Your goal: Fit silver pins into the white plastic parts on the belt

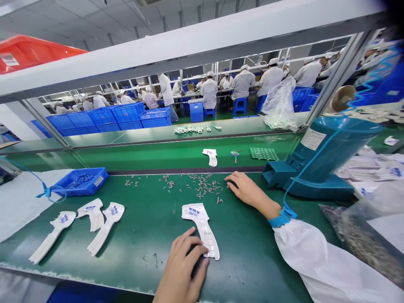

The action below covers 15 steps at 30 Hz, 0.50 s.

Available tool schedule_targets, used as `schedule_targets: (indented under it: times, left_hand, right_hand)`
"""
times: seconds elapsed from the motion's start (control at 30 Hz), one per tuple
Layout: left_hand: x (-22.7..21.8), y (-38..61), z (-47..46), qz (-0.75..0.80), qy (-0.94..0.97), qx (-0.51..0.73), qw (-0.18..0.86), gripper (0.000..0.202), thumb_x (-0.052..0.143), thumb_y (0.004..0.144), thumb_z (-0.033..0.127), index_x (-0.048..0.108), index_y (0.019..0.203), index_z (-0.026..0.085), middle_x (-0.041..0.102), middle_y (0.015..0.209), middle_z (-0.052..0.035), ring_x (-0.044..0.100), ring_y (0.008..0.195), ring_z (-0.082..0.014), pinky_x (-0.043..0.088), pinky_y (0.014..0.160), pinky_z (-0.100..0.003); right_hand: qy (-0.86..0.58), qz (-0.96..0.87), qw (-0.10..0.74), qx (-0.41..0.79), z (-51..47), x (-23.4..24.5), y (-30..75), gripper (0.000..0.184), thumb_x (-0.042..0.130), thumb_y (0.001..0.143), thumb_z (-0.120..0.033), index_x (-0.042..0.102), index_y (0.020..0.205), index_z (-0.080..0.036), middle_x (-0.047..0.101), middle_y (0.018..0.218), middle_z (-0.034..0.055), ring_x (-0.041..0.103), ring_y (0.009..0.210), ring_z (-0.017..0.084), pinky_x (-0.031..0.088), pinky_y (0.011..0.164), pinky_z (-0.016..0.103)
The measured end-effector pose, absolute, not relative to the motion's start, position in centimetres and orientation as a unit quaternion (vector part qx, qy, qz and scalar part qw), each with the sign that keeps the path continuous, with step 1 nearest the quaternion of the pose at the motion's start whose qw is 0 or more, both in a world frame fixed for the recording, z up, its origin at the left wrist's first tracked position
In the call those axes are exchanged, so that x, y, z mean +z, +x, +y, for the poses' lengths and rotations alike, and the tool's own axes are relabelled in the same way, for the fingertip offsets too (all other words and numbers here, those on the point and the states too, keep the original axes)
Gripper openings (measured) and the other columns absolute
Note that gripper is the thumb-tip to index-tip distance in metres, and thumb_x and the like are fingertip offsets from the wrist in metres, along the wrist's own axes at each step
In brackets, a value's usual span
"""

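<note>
A white plastic shell part (200,227), shaped like a gun-form housing, lies flat on the green mat (142,235) in front of me. My left hand (184,265) rests on its lower handle end, fingers bent and pressing on it. My right hand (248,189), with a blue wrist strap (282,216) and white sleeve, reaches forward to the scatter of small metal screws (202,185); its fingertips are curled down at the edge of the pile. What the fingertips hold, if anything, is hidden.
Three more white shell parts (91,223) lie at the left. A blue tray (80,182) of small parts sits behind them. A teal machine (325,160) stands at right; a conveyor belt (176,153) behind carries another shell (211,157). Several workers in white sit in the background.
</note>
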<state>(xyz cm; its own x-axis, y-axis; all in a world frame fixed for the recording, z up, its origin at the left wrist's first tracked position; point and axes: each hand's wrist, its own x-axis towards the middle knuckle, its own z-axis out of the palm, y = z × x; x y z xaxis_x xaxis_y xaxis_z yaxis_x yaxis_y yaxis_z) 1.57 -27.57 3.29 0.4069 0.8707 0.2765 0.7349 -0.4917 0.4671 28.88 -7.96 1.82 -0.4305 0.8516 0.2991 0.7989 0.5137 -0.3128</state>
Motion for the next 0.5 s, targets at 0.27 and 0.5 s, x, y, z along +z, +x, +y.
schedule_targets:
  times: [0.27,0.5]
  left_hand:
    - [2.6,1.5,-28.2,0.515,0.788,0.290,0.174,0.018,0.051,0.097,0.023,0.064,0.108,0.027,0.067,0.115,-0.0069,0.051,0.131,-0.0278,0.049,0.104,-0.046]
    - [6.3,2.7,-22.5,0.485,0.818,0.269,0.156,0.015,0.052,0.097,0.025,0.063,0.108,0.023,0.068,0.111,-0.0060,0.060,0.112,-0.0243,0.049,0.096,-0.041]
  right_hand:
    - [-0.481,-0.845,0.203,0.113,-8.3,2.0,29.6,0.019,0.053,0.090,-0.022,0.071,0.094,-0.020,0.067,0.101,0.0119,0.058,0.094,0.029,0.047,0.087,0.043]
    - [-0.496,-0.760,0.307,0.287,-9.7,3.8,27.5,0.023,0.052,0.093,-0.038,0.066,0.098,-0.021,0.073,0.096,0.0062,0.066,0.088,0.021,0.049,0.079,0.033]
